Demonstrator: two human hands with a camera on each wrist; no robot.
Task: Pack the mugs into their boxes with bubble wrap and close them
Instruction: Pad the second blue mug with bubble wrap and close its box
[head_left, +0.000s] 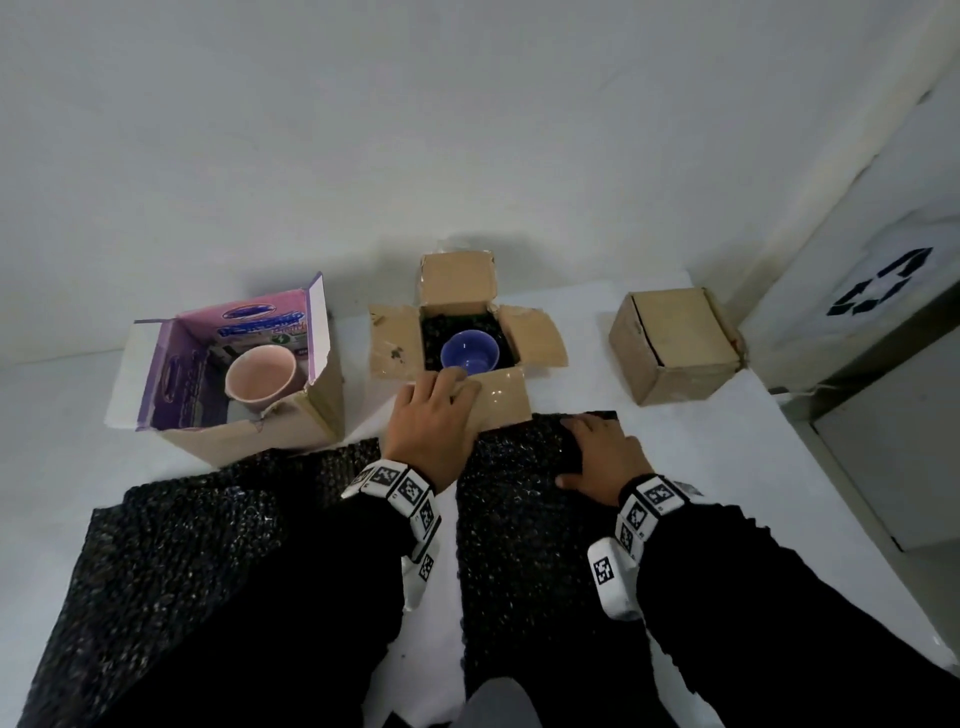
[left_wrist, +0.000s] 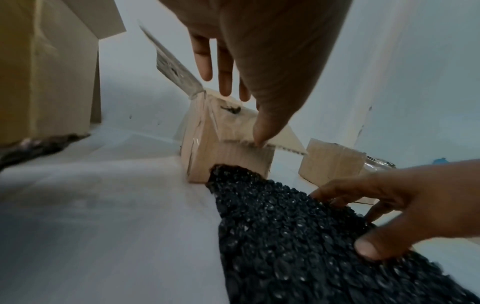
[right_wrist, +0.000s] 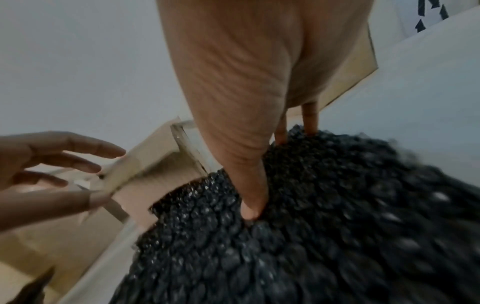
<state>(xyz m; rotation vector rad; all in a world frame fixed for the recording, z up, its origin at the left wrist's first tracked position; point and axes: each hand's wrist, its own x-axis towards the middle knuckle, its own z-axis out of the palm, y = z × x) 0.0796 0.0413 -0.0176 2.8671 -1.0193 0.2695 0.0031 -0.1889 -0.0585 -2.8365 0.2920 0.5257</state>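
Two bare hands at the open brown cardboard box (head_left: 501, 395), with black bubble wrap beside it.

The white table (head_left: 701, 457) carries two textured black bubble-wrap sheets (head_left: 524, 519); the right hand (head_left: 602, 457) lies on one, fingers spread and nearly straight. The left hand (head_left: 434, 415) rests relaxed, uncurled fingers on the box's near flap. Inside stands a blue ceramic mug (head_left: 470, 352) in black wrap. A pink mug (head_left: 261, 375) sits in the purple-printed carton (head_left: 291, 421); a closed brown box (head_left: 675, 345) stands apart near the right edge.
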